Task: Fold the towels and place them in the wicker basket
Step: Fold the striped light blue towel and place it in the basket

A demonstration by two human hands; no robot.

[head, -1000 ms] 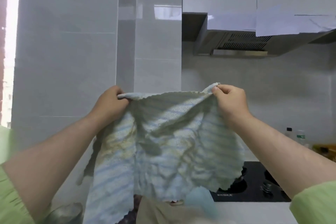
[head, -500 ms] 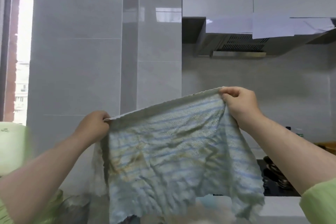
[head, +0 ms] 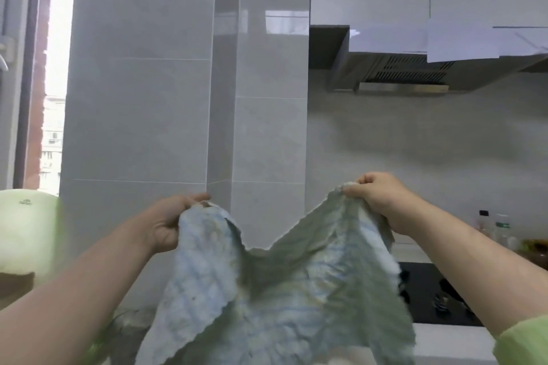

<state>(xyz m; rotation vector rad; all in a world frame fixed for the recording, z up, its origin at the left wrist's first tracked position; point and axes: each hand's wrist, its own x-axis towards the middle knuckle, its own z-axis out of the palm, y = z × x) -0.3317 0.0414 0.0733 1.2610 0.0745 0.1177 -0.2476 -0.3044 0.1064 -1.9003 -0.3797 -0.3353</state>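
Since before, our two hands, left hand (head: 169,224) and right hand (head: 382,201), still gripping one towel (head: 281,299), let it sag before the range hood (head: 403,71).

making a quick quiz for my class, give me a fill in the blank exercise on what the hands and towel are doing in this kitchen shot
1. The striped towel is held up by ____ hands.
2. The left hand and the right hand each grip a top ____ of the towel.
3. Between the hands, the towel's top edge ____ into a dip.
4. The black stovetop lies below the ____ arm.

Missing words: two; corner; sags; right
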